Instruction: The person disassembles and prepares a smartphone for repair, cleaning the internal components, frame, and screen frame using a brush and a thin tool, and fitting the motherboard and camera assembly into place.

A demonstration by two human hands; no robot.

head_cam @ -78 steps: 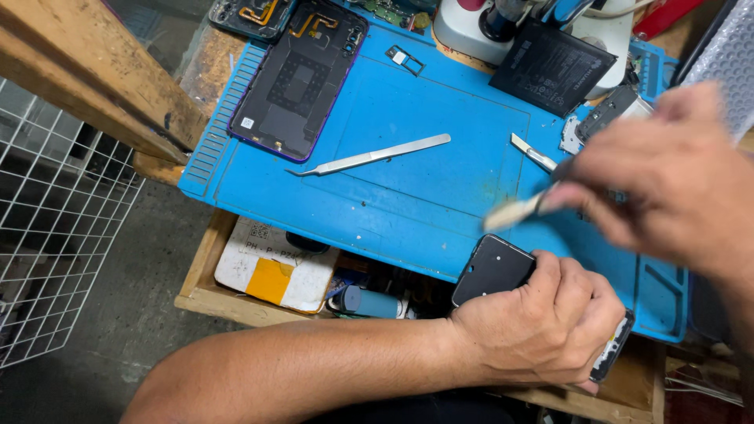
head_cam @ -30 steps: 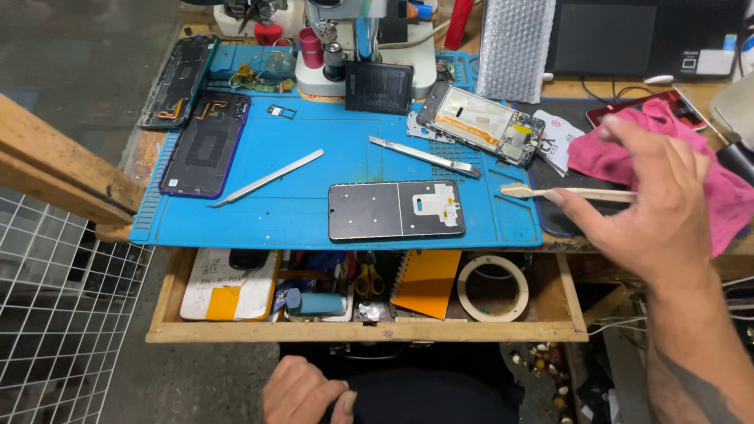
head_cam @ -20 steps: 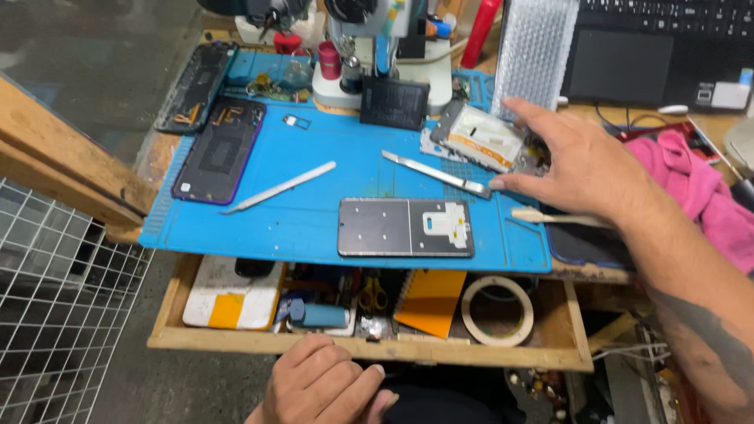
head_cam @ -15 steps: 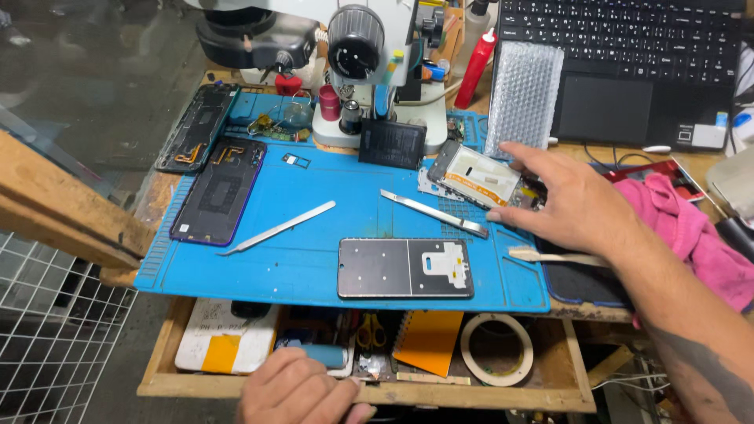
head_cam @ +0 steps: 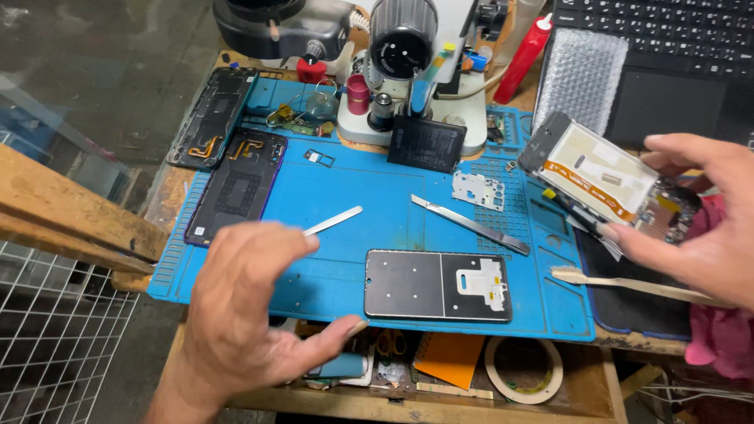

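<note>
While the right hand (head_cam: 699,228) holds a phone frame (head_cam: 601,177) raised off the bench, the left hand (head_cam: 251,306) hovers open and empty, a phone panel (head_cam: 437,285) on the mat (head_cam: 353,251) just beside its thumb.

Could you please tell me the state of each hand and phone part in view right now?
Right hand: gripping the phone frame.
Phone frame: lifted, tilted.
Left hand: open, empty, above the mat.
Display panel: flat on the blue mat.
Back cover: lying inner side up.
Toothbrush: lying loose.
</note>
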